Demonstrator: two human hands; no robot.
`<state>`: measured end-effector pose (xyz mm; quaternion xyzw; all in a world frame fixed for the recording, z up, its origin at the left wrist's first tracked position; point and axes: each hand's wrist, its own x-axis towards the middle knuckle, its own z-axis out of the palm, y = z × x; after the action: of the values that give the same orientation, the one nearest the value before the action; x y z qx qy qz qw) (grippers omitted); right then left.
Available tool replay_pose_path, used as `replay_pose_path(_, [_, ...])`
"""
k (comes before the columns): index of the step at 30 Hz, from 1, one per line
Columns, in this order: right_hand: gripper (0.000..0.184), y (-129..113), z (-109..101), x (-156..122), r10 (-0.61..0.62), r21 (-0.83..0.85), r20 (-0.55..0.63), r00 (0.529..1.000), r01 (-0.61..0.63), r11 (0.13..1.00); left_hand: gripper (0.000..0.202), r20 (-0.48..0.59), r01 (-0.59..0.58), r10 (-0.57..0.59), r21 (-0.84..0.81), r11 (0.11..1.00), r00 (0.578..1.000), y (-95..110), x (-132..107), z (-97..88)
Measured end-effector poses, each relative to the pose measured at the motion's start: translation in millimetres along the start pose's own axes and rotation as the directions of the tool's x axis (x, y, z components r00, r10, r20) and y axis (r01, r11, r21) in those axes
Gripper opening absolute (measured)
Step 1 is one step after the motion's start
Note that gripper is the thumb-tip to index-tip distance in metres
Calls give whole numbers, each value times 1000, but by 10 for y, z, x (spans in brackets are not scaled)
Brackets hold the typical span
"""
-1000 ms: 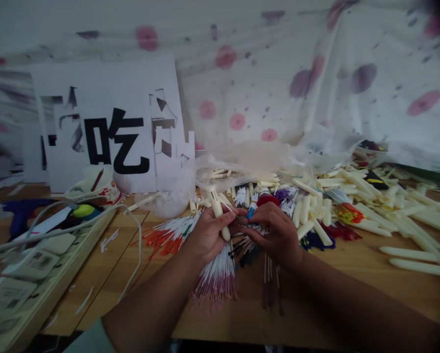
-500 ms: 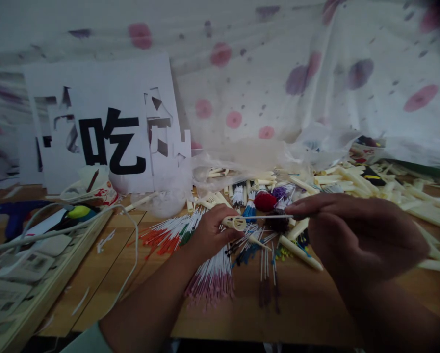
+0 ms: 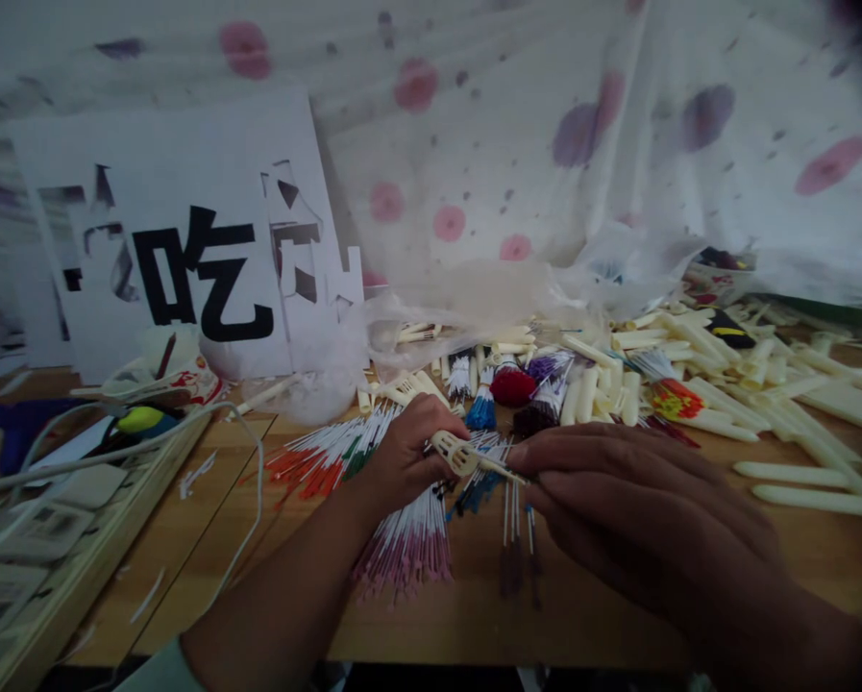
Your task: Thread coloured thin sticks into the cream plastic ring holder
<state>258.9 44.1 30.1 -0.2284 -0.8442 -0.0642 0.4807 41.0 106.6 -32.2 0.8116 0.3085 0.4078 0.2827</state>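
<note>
My left hand [image 3: 412,452] is closed around a cream tube [image 3: 456,454] with openings cut into its end, which faces right. My right hand [image 3: 639,519] is pinched at the fingertips just right of that end, on a thin white stick [image 3: 499,467] that reaches to the tube. Whether the stick's near end sits inside an opening I cannot tell. Beneath my hands lie fans of white sticks with pink tips [image 3: 406,557] and orange tips [image 3: 307,466]. A few sticks with dark purple tips [image 3: 513,557] lie between my hands.
Behind my hands are a red ball [image 3: 512,384], blue-tipped sticks [image 3: 480,408] and a heap of cream tubes [image 3: 704,356]. A power strip [image 3: 70,538] with a looping white cable and a blue glue gun [image 3: 16,428] are at left. Paper with a black character [image 3: 200,269] stands behind.
My right hand has moved left and down toward the tube, bringing the stick to its cut end. The tube has tilted slightly in my left hand. The view has shifted a little.
</note>
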Motion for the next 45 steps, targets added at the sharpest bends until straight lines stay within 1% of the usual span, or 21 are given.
replay_pose_path(2, [25,-1,43,-17,-10,16,-22,1000,11,1000,29,10,7,-7,-16,1000,1000,10,-8,3])
replay_pose_path(5, [24,13,105,-11,-45,33,-14,999,45,998,31,24,0,0,-19,1000,1000,43,-8,3])
replay_pose_path(6, [22,27,132,-4,-52,34,-6,999,52,998,34,26,4,-3,-12,1000,1000,59,-5,1])
replay_pose_path(8, [18,66,200,8,-57,45,8,998,57,997,46,35,10,-11,10,1000,999,90,-1,-6])
replay_pose_path(10, [15,117,275,11,-44,70,4,999,44,997,58,31,-4,3,43,999,1000,111,0,-15])
replay_pose_path(11, [15,143,308,8,-36,90,-2,999,36,995,60,22,-17,16,59,998,1000,116,-3,-21])
replay_pose_path(13, [21,193,353,-3,-16,123,2,1000,15,992,58,-6,-28,29,87,996,1000,111,-11,-32])
replay_pose_path(16, [26,256,370,-16,-27,125,5,1000,26,992,53,-37,-18,23,123,992,999,87,-24,-42])
replay_pose_path(20, [19,313,384,-16,-40,62,-59,997,44,997,49,-85,-32,48,177,984,995,78,-29,-21])
replay_pose_path(24, [17,326,444,-12,-25,40,-61,998,27,999,47,-129,-9,34,194,981,991,119,-25,32])
replay_pose_path(27, [16,316,497,-6,33,41,-84,996,-29,999,47,-187,48,-11,193,980,982,139,-32,67])
replay_pose_path(30, [12,309,549,-5,150,93,-113,982,-139,986,47,-235,102,-46,232,967,971,128,-51,82])
replay_pose_path(35, [7,304,641,-25,346,217,-92,934,-320,922,44,-309,136,-22,352,926,951,98,-75,70])
replay_pose_path(38, [8,299,687,-52,413,286,-80,907,-376,881,42,-339,139,3,392,909,941,103,-81,72])
replay_pose_path(40, [10,313,703,-87,438,368,-27,899,-399,840,43,-353,140,14,407,903,935,112,-80,82])
replay_pose_path(43, [15,394,710,-153,469,543,75,880,-431,721,41,-356,126,12,364,923,934,105,-60,61])
replay_pose_path(45, [19,487,728,-161,530,624,52,846,-442,644,40,-391,145,-43,236,961,919,70,-31,-26])
